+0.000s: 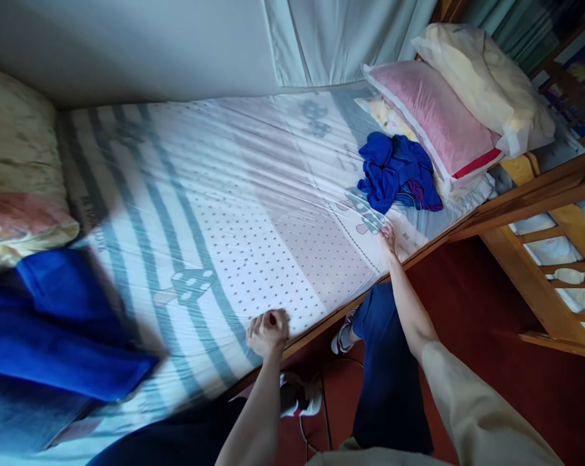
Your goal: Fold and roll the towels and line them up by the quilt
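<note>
My left hand (269,331) rests on the near edge of the bed, on the patterned sheet (253,259). Its fingers are curled into a loose fist, and I see nothing in it. Farther right, my right hand (388,239) touches the sheet near the bed's edge, just below a crumpled blue garment (397,171). The fingers of this hand look apart and hold nothing that I can make out. That garment lies bunched up, with a purple patch at its lower right. Stripes, dots and mushroom prints cover the sheet, which has fine creases.
Behind the garment, a pink pillow (433,110) and a cream pillow (486,84) lean at the bed's right end. On the left lie folded blue clothes (64,323) and a yellowish cushion (21,162). A wooden rail (525,188) edges the bed; a cable (327,414) crosses the red floor.
</note>
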Demonstrator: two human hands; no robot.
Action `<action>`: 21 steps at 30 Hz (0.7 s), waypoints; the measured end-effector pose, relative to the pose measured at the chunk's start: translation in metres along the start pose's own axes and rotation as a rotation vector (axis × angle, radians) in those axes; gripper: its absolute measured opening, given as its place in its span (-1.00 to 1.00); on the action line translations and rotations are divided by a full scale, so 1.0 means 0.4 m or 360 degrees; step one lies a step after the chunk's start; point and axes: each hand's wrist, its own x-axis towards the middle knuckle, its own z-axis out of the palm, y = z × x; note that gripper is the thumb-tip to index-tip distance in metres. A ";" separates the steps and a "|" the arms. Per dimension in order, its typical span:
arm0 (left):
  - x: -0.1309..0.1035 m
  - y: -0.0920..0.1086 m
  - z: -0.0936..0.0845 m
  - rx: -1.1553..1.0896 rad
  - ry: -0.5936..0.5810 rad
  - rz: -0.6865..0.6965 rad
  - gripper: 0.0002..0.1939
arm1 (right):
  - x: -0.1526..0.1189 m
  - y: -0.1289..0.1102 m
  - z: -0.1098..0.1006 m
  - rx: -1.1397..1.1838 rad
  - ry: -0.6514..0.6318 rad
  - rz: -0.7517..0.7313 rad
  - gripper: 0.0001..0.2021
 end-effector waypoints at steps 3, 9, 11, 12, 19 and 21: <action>0.001 -0.004 0.002 0.0007 -0.0008 -0.0001 -0.75 | 0.062 -0.018 0.030 0.0089 -0.0042 -0.0095 -0.35; 0.005 -0.014 0.008 0.0027 -0.0005 0.0026 -0.77 | 0.118 -0.055 0.063 0.0252 0.0009 0.0028 -0.44; 0.008 -0.022 0.011 0.0033 -0.0012 0.0021 -0.78 | 0.121 -0.074 0.061 0.0298 0.0066 0.0162 -0.46; 0.010 -0.027 0.012 0.0031 -0.0032 0.0026 -0.80 | 0.119 -0.087 0.058 0.0298 0.0076 0.0191 -0.48; 0.013 -0.028 0.005 -0.0044 -0.0103 0.0046 -0.86 | -0.017 -0.223 0.014 0.0269 -0.0087 -0.0397 -0.54; 0.014 -0.015 -0.001 -0.0103 -0.0024 0.0048 -0.81 | -0.123 -0.250 0.002 0.0159 -0.0204 -0.0598 -0.53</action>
